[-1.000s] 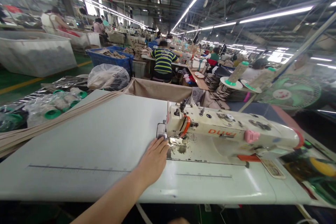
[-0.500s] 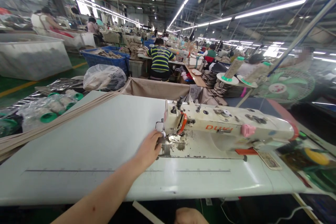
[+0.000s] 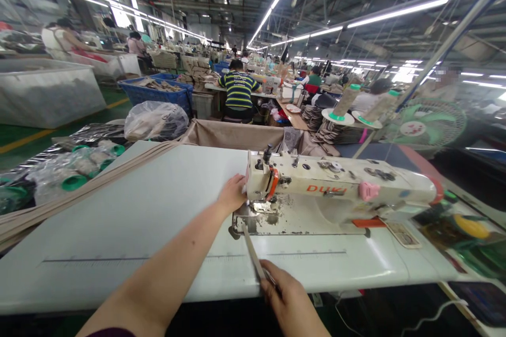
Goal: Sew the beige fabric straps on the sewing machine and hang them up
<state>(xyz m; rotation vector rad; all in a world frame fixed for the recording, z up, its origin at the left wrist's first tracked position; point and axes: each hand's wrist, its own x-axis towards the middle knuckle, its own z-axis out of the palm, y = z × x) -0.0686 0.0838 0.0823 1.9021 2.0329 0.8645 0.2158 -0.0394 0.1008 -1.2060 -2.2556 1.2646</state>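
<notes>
A cream sewing machine with orange lettering stands on the white sewing table. My left hand rests against the left end of the machine's head, beside the needle area; its fingers are hidden behind the head. My right hand comes up from the table's front edge, closed on the near end of a narrow beige strip. The strip runs from that hand up to the metal plate under the needle.
A long beige band lies along the table's left edge, beside plastic bags with green-ended thread cones. Thread cones and a green fan stand behind the machine. A person in a striped shirt sits ahead at another table.
My left hand moved up from the plate to the side of the machine's head. My right hand came into view from below with the beige strip and laid it toward the needle.
</notes>
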